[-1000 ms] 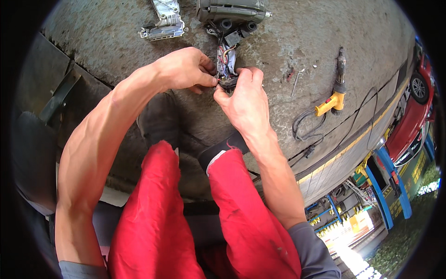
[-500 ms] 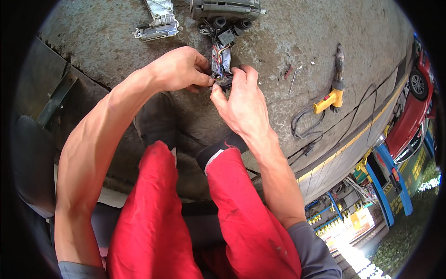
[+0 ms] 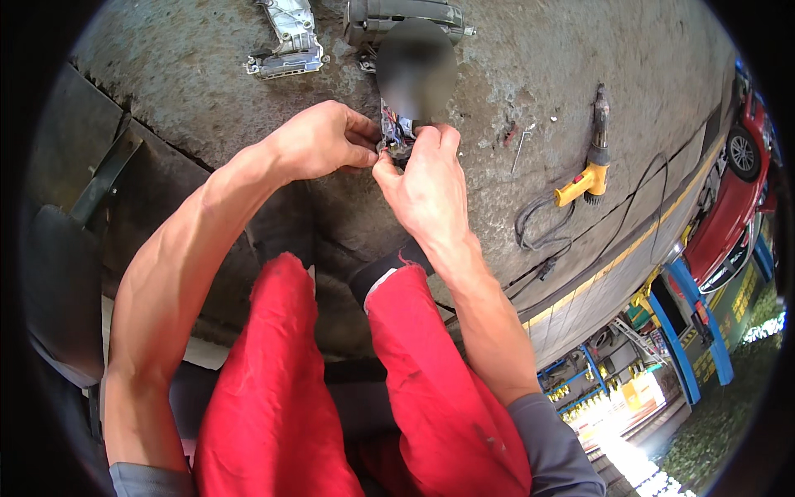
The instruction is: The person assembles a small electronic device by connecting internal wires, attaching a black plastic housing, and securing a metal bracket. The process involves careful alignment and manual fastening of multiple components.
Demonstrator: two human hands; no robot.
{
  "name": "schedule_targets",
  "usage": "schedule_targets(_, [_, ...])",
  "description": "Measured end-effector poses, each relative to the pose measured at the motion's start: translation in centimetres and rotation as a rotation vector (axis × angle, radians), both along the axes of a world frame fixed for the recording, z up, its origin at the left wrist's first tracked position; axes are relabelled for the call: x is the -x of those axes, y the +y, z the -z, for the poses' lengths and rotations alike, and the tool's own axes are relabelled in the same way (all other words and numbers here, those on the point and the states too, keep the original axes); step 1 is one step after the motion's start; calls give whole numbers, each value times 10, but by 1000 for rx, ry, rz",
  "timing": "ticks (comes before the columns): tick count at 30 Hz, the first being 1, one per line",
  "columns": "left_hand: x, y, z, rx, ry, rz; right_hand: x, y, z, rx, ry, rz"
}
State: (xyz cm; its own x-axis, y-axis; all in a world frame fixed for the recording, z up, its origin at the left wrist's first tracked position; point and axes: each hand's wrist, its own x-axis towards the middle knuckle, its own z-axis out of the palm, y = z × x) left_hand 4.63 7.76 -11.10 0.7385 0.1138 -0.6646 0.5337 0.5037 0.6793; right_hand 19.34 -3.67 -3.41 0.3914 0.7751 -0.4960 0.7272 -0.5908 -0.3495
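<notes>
An opened power tool lies on the stained slab, its dark grey housing (image 3: 371, 23) at the far end. From it a silver wired handle (image 3: 396, 126) runs toward me, its coloured wires exposed. My left hand (image 3: 327, 142) pinches the handle's near end from the left, thumb and forefinger together. Opposite it, my right hand (image 3: 432, 186) closes on the same end, its thumb almost meeting the left fingertips. The small part between the fingertips is mostly hidden. A dark blurred patch covers the joint between housing and handle.
A loose silver casing half (image 3: 290, 51) lies at the far left. To the right are an L-shaped hex key (image 3: 519, 151), a small red bit (image 3: 510, 135) and a yellow heat gun (image 3: 590, 178) with its black cord (image 3: 530, 228). A red car (image 3: 729, 215) stands beyond.
Both hands stay at the handle's near end, with slight finger shifts. The view has moved a little, and a blurred dark patch now covers part of the tool.
</notes>
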Motion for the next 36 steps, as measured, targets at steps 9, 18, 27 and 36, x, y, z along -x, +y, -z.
schedule_targets(9, [1, -18, -20, -479, 16, 104, 17, -9, 18, -136, 69, 264])
schedule_targets(18, [5, -30, -12, -660, -13, 23, 22, 1, 22, -111, 88, 342])
schedule_targets(27, [3, -25, -16, -522, 15, 11, 2, -3, 9, 49, 216, 220])
schedule_targets(36, [4, -25, -16, -495, 28, 6, -17, -9, 0, 65, 367, 228])
